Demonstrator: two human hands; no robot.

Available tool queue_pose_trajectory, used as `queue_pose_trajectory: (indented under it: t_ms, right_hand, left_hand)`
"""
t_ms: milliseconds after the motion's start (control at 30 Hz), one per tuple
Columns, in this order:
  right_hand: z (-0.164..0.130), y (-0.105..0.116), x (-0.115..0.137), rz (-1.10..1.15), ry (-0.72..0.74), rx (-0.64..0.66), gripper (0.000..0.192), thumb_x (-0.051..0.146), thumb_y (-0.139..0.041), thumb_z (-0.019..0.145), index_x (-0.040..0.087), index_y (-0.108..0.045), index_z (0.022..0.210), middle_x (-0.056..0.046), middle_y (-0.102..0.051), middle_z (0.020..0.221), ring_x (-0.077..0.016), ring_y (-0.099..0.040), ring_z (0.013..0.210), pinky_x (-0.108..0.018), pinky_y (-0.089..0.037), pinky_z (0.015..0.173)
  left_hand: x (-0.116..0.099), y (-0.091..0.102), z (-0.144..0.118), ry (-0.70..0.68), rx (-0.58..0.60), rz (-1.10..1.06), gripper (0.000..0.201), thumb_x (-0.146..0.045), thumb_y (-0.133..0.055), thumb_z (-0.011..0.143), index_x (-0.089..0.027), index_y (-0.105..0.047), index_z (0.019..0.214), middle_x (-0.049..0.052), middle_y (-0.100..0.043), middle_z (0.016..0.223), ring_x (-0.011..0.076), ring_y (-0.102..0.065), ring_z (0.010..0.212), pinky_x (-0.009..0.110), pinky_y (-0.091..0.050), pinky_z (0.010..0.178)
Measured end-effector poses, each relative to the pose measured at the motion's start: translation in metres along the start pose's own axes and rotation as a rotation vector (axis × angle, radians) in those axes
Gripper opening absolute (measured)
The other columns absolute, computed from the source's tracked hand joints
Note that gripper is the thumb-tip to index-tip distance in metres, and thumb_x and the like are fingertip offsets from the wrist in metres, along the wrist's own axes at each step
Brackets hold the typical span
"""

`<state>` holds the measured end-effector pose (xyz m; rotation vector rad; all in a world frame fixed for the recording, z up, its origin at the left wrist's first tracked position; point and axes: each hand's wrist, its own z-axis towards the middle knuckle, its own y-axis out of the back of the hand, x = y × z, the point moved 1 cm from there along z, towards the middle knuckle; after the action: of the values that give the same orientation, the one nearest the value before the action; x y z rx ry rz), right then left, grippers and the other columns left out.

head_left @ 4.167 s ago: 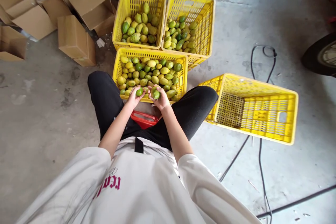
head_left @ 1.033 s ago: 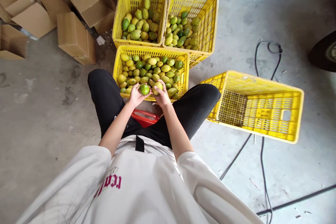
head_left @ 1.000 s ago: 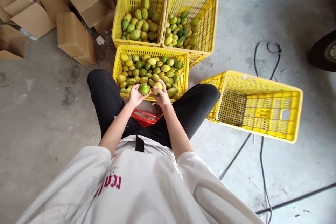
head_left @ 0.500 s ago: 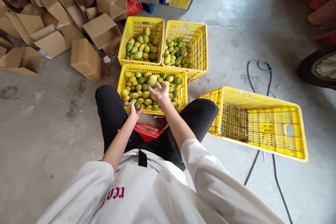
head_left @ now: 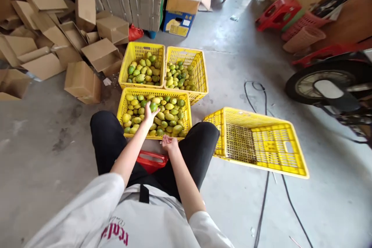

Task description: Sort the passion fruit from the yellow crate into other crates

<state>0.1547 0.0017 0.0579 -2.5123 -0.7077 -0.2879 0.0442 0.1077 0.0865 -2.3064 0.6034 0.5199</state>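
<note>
Scattered cardboard boxes (head_left: 83, 81), black cable (head_left: 263, 186), motorbike wheel (head_left: 319, 85), red stools (head_left: 276, 9).

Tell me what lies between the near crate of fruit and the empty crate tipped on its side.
In the head view, the person's right knee in black trousers fills the nearer part of the gap between near crate and empty crate; farther out is bare concrete floor.

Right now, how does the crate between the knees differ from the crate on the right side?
The near crate stands upright, while the side crate lies tipped on its side. The near crate is full of green and yellow fruit; the side crate holds none. The left hand reaches into the near crate; no hand touches the side crate. Both are yellow slotted plastic.
</note>
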Motion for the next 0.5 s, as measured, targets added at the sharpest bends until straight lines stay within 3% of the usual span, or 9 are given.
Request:
queue_pose_trajectory:
  t_ms: [67, 133, 200, 233, 300, 367, 433, 500]
  right_hand:
    - [0.003, 0.008, -0.004, -0.010, -0.018, -0.014, 0.025, 0.002, -0.048, 0.090, 0.022, -0.062, 0.091, 0.001, -0.060, 0.066, -0.0155, -0.059, 0.050, -0.023, -0.053, 0.046]
    - [0.007, 0.005, 0.003, 0.008, 0.017, 0.013, 0.023, 0.003, -0.049, 0.092, 0.020, -0.064, 0.093, -0.001, -0.066, 0.075, -0.0138, -0.067, 0.061, -0.021, -0.059, 0.055]
    - [0.012, 0.000, 0.013, 0.021, 0.077, 0.025, 0.021, 0.007, -0.049, 0.098, 0.020, -0.065, 0.096, -0.001, -0.068, 0.081, -0.0105, -0.069, 0.067, -0.017, -0.060, 0.062]
    - [0.015, 0.000, 0.016, 0.016, 0.099, 0.014, 0.022, 0.008, -0.046, 0.100, 0.021, -0.064, 0.095, 0.001, -0.067, 0.080, -0.0090, -0.067, 0.066, -0.015, -0.059, 0.062]
    - [0.022, 0.002, 0.015, -0.027, 0.105, -0.039, 0.026, 0.006, -0.041, 0.102, 0.021, -0.059, 0.089, 0.003, -0.060, 0.074, -0.0073, -0.061, 0.058, -0.012, -0.054, 0.057]
    - [0.029, 0.007, 0.006, -0.108, 0.078, -0.095, 0.028, 0.005, -0.041, 0.103, 0.020, -0.053, 0.083, 0.005, -0.053, 0.068, -0.0071, -0.054, 0.052, -0.012, -0.049, 0.051]
    - [0.036, 0.009, -0.005, -0.208, 0.061, -0.119, 0.026, 0.009, -0.050, 0.106, 0.019, -0.053, 0.081, 0.006, -0.053, 0.069, -0.0077, -0.054, 0.052, -0.015, -0.047, 0.050]
    - [0.043, 0.009, -0.015, -0.322, 0.075, -0.114, 0.024, 0.014, -0.055, 0.107, 0.018, -0.056, 0.084, 0.005, -0.057, 0.072, -0.0090, -0.058, 0.057, -0.018, -0.050, 0.054]
  left_hand:
    - [-0.003, -0.068, 0.008, -0.046, 0.202, 0.045, 0.029, -0.045, -0.061, 0.102, -0.027, -0.062, 0.125, 0.008, -0.066, 0.132, 0.0226, -0.072, 0.122, 0.039, -0.065, 0.102]
    - [-0.004, -0.124, 0.011, -0.212, 0.455, 0.159, 0.048, -0.046, -0.049, 0.108, -0.028, -0.049, 0.152, 0.010, -0.054, 0.156, 0.0270, -0.068, 0.138, 0.046, -0.058, 0.113]
    - [-0.001, -0.145, 0.010, -0.419, 0.564, 0.330, 0.061, -0.046, -0.046, 0.110, -0.030, -0.033, 0.167, 0.011, -0.042, 0.169, 0.0315, -0.058, 0.152, 0.054, -0.050, 0.120]
    - [0.001, -0.138, 0.008, -0.532, 0.587, 0.428, 0.063, -0.048, -0.045, 0.110, -0.032, -0.029, 0.169, 0.010, -0.039, 0.173, 0.0327, -0.051, 0.157, 0.056, -0.047, 0.123]
    - [0.008, -0.092, -0.001, -0.689, 0.638, 0.699, 0.062, -0.051, -0.048, 0.108, -0.036, -0.037, 0.167, 0.007, -0.040, 0.176, 0.0327, -0.042, 0.164, 0.058, -0.040, 0.130]
    - [0.015, -0.016, -0.013, -0.721, 0.573, 1.061, 0.056, -0.045, -0.054, 0.105, -0.029, -0.052, 0.158, 0.011, -0.045, 0.175, 0.0327, -0.039, 0.166, 0.058, -0.027, 0.138]
    - [0.019, 0.063, -0.024, -0.574, 0.337, 1.397, 0.046, -0.037, -0.066, 0.099, -0.021, -0.066, 0.142, 0.019, -0.049, 0.172, 0.0397, -0.029, 0.169, 0.067, -0.014, 0.139]
    - [0.021, 0.117, -0.033, -0.354, 0.279, 1.490, 0.032, -0.026, -0.082, 0.087, -0.017, -0.074, 0.117, 0.024, -0.064, 0.154, 0.0455, -0.035, 0.166, 0.072, -0.011, 0.137]
